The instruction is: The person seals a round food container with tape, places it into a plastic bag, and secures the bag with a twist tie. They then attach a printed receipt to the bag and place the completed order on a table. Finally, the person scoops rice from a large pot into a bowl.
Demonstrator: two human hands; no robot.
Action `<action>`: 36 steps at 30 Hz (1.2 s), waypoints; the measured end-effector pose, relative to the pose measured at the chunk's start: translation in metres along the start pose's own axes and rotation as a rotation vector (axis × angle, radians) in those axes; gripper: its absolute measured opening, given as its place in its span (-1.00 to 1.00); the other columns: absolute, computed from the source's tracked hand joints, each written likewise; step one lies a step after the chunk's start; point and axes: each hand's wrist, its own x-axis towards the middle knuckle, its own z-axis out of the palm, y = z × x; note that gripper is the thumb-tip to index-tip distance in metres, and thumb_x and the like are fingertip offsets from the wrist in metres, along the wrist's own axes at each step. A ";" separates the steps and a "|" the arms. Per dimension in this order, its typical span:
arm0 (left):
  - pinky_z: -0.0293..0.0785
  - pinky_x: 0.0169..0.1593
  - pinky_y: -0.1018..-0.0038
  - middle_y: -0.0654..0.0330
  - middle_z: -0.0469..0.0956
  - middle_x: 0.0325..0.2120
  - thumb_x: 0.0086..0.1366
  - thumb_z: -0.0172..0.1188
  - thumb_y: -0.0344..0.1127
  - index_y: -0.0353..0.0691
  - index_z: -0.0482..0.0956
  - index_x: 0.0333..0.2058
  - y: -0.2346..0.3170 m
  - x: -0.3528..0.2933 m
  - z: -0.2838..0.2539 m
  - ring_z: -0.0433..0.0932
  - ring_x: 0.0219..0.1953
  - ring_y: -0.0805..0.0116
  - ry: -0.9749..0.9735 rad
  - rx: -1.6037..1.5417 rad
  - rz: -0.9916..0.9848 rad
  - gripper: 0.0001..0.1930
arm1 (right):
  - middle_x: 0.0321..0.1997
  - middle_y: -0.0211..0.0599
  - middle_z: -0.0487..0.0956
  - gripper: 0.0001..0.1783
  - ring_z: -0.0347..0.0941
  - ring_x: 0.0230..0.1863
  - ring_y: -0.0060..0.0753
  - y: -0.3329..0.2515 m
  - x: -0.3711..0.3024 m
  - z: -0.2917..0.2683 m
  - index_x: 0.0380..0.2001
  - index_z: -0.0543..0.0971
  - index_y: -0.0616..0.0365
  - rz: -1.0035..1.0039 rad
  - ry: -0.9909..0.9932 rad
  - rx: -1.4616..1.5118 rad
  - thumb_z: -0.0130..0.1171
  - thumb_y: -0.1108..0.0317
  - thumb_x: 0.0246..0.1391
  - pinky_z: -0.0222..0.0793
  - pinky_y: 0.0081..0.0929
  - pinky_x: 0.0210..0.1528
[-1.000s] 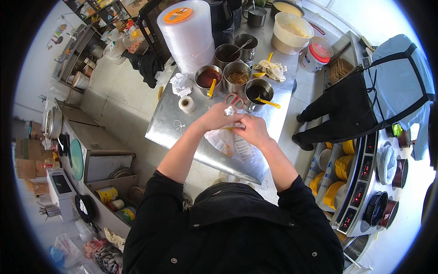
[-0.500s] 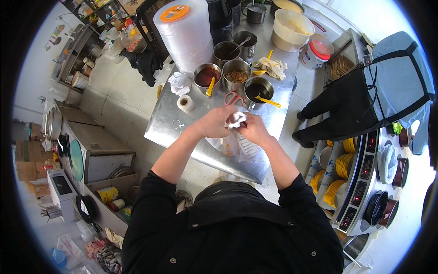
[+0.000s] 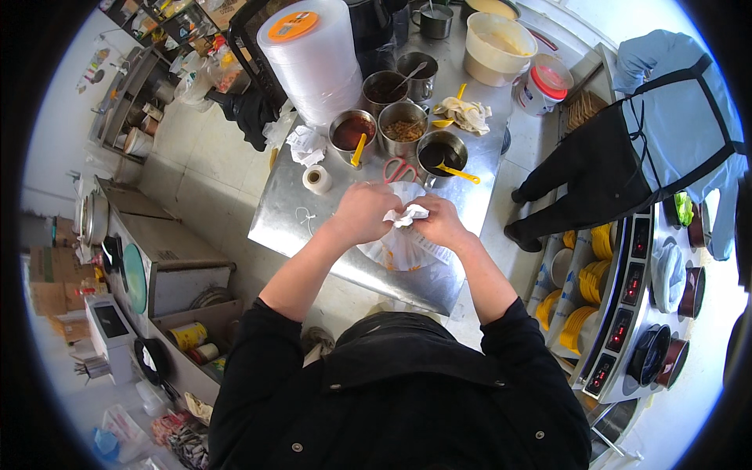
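My left hand [image 3: 365,211] and my right hand [image 3: 441,222] meet over the near part of the steel table, both closed with fingers bent inward. A crumpled white bunch [image 3: 406,215], which looks like the gathered top of a plastic bag, is pinched between them. Below it the clear, whitish plastic bag [image 3: 392,249] spreads out over the table, a printed paper slip [image 3: 429,247] lying against it. What the bag contains cannot be made out. Just beyond my hands lie scissors with red handles [image 3: 399,169]. A white roll [image 3: 316,179] stands to the left of them.
Metal cups of sauce [image 3: 352,131], some with yellow spoons, stand beyond the scissors. Stacked clear plastic lids or bowls [image 3: 313,70], crumpled paper [image 3: 305,146], a cloth [image 3: 464,115] and a cream tub [image 3: 500,51] share the steel table [image 3: 274,215]. At right, a person [image 3: 619,149] stands by a cooking counter.
My hands have shifted slightly, and the white bunch sits a little lower and shows more. The bag has spread wider beneath them. The person at right has moved slightly.
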 end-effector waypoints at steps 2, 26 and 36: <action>0.38 -0.25 0.32 0.26 0.50 -0.54 -0.18 0.18 -0.36 -0.07 0.56 -0.51 0.000 -0.004 -0.001 0.49 -0.36 0.20 -0.027 0.055 -0.055 -0.86 | -0.48 -0.30 0.54 -0.79 0.45 -0.39 -0.17 0.002 -0.001 -0.001 -0.43 0.60 -0.01 -0.038 0.012 -0.041 0.28 0.30 -0.28 0.36 -0.33 -0.38; 0.42 -0.30 0.29 0.22 0.46 -0.46 -0.02 0.05 -0.39 -0.10 0.51 -0.55 0.012 0.005 0.006 0.49 -0.36 0.16 -0.068 0.217 -0.250 -0.94 | -0.43 -0.27 0.57 -0.78 0.49 -0.41 -0.14 -0.002 -0.008 -0.012 -0.37 0.59 0.00 0.032 -0.033 -0.276 0.15 0.45 -0.20 0.41 -0.33 -0.37; 0.42 -0.24 0.27 0.06 0.49 -0.41 -0.05 0.02 -0.51 -0.27 0.48 -0.52 -0.002 0.011 0.034 0.47 -0.32 0.03 0.097 -0.133 -0.247 -0.91 | -0.49 -0.29 0.57 -0.81 0.48 -0.49 -0.46 0.008 -0.009 -0.003 -0.35 0.57 0.15 0.292 -0.019 0.359 0.06 0.51 -0.10 0.38 -0.55 -0.39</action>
